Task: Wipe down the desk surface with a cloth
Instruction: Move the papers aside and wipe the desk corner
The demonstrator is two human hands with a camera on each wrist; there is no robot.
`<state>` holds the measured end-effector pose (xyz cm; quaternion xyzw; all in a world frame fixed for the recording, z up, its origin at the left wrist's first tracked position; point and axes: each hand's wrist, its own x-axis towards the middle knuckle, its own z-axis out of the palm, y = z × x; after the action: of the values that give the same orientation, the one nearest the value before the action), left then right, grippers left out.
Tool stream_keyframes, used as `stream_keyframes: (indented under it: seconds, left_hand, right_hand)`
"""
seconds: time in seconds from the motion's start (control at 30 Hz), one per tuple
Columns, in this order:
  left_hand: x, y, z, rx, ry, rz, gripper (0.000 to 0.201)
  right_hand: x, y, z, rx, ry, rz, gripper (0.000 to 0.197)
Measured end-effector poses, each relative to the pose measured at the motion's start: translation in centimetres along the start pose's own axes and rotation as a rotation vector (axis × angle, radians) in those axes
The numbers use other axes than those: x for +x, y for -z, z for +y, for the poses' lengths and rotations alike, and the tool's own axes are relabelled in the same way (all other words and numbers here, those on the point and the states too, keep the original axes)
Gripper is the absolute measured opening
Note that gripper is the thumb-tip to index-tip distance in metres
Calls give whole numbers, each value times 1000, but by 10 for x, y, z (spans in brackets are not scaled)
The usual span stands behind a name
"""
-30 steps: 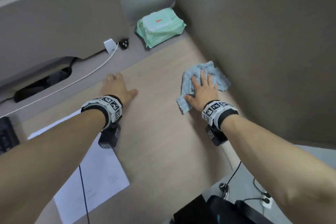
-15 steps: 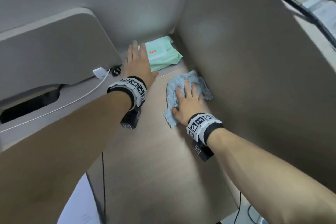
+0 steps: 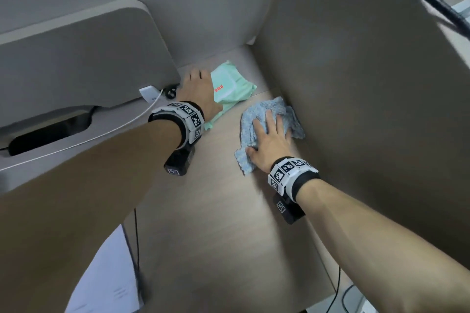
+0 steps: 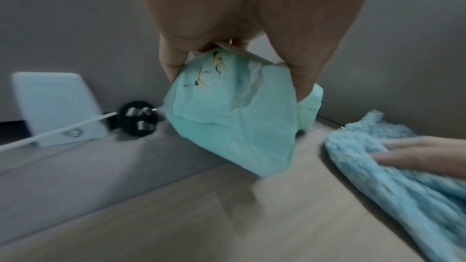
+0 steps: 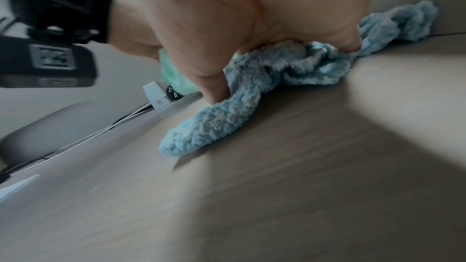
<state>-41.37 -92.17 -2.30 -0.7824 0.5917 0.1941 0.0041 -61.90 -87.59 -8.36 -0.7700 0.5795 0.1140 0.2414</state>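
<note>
A fluffy blue cloth [image 3: 273, 112] lies bunched on the wooden desk [image 3: 216, 211] near the right partition. My right hand [image 3: 269, 137] presses flat on it with straight fingers; the right wrist view shows the palm [image 5: 252, 27] bearing on the cloth [image 5: 277, 71]. My left hand [image 3: 198, 89] reaches to the back corner and grips a mint-green wipes pack [image 3: 234, 84]. In the left wrist view, thumb and fingers [image 4: 302, 79] pinch the pack [image 4: 234, 119], whose near end is tilted up off the desk. The cloth [image 4: 378, 156] lies just right of the pack.
A white charger [image 3: 148, 93] with a white cable and a black plug [image 3: 170, 93] sit beside the pack, under a grey raised panel [image 3: 76, 58]. A grey partition [image 3: 356, 109] walls the right side. A paper sheet [image 3: 109, 279] lies at the lower left.
My left hand left the desk, reached forward and took hold of the wipes pack. My right hand slid the cloth toward the back corner.
</note>
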Motion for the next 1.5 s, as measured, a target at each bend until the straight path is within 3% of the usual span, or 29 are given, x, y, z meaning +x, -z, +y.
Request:
stream_keyframes:
  seconds: [0.13, 0.33, 0.4, 0.47, 0.57, 0.63, 0.7, 0.8, 0.87, 0.93, 1.03, 1.1, 1.17, 1.23, 1.3, 1.37, 1.43, 1.5]
  left_hand:
    - [-57, 3, -40, -33, 22, -24, 68]
    - [-110, 9, -113, -105, 168, -38, 74]
    - [-119, 12, -130, -122, 205, -30, 75]
    - [-122, 12, -146, -141, 242, -15, 72]
    - [-119, 10, -155, -202, 283, -3, 70]
    - [-118, 9, -155, -250, 303, 5, 71]
    - [-118, 7, -150, -262, 299, 12, 73]
    - [-115, 5, -146, -274, 302, 9, 72]
    - [-114, 3, -144, -295, 307, 10, 71]
    - [-113, 1, -142, -302, 312, 14, 71]
    - [-111, 0, -141, -302, 309, 16, 71]
    - [-109, 0, -142, -304, 298, 12, 72]
    - [-108, 1, -142, -301, 282, 5, 70]
    - [-105, 0, -142, -288, 276, 9, 68]
    - [-102, 0, -138, -284, 283, 8, 66]
    - [-97, 1, -131, -272, 273, 16, 66]
    - [-93, 1, -123, -269, 262, 12, 67]
    - [-87, 2, -114, -268, 237, -7, 70]
  right_hand:
    - [15, 14, -11, 43, -38, 4, 79]
    - [91, 40, -54, -28, 10, 28, 87]
    - [103, 41, -81, -79, 85, -2, 87]
    - [99, 30, -112, -150, 258, -27, 83]
    - [86, 10, -113, -197, 477, -67, 76]
    - [96, 18, -87, -198, 433, -7, 74]
    - [117, 36, -61, -158, 236, 69, 74]
    - [142, 59, -65, -125, 7, 38, 86]
    - [138, 57, -93, -181, 94, 1, 87]
    - [124, 40, -116, -229, 287, -37, 84]
    - [100, 25, -102, -257, 453, -61, 80]
    - [106, 37, -70, -241, 366, -4, 78]
    - [119, 55, -50, -138, 152, 50, 81]
    - [130, 61, -58, -112, 31, 54, 85]
    - [123, 50, -80, -151, 81, 6, 86]
    - [102, 29, -89, -171, 227, -12, 83]
    - [73, 14, -76, -174, 304, 4, 77]
    - [49, 8, -53, -158, 281, 73, 71]
